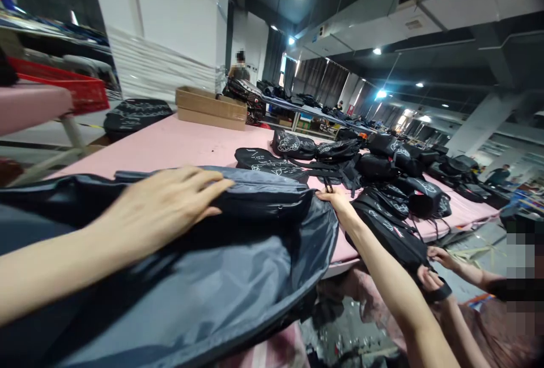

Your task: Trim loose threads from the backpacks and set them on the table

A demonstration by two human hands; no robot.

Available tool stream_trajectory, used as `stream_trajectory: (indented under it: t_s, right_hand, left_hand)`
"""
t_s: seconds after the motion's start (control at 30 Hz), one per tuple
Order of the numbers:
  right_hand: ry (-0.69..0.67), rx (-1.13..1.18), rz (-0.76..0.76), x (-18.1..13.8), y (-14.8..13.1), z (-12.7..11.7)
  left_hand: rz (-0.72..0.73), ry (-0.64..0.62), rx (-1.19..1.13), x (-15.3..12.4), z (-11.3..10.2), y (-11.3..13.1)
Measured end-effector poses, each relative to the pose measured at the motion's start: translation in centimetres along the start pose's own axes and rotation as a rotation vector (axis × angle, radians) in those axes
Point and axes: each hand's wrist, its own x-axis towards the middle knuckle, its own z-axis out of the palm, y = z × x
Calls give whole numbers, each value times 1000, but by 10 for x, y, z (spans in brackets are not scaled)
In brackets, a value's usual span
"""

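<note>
A large dark backpack (221,277) lies open before me on the pink table (170,144), its grey lining showing. My left hand (164,206) rests flat on the bag's upper edge with the fingers stretched out. My right hand (340,201) reaches to the bag's far right rim, where its fingers pinch the edge of the fabric near some black straps.
Several black printed backpacks (382,170) lie piled on the table's right half. A cardboard box (210,107) stands at the back. A red basket (80,88) sits far left. A co-worker's hands (433,277) hold a black strap at lower right. Other people stand far off.
</note>
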Motion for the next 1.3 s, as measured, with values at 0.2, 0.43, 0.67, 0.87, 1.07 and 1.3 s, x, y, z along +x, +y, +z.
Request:
stream_trajectory:
  t_s: [0.2, 0.43, 0.67, 0.87, 1.07, 1.3]
  right_hand:
    - [-217, -39, 28, -28, -11, -4]
    - [-152, -747, -508, -28, -38, 0]
    - [-152, -669, -340, 25, -30, 28]
    - [-138, -480, -221, 34, -17, 24]
    - [-89, -503, -226, 29, -17, 25]
    - [-134, -512, -230, 28, -20, 30]
  left_hand:
    - [-5, -220, 478, 78, 1, -10]
    - [-112, -415, 262, 104, 8, -13]
    - [-77, -28, 478, 50, 60, 27]
    - [-332, -277, 522, 50, 127, 35]
    - [-504, -270, 399, 59, 132, 32]
    - [-528, -303, 295, 57, 177, 71]
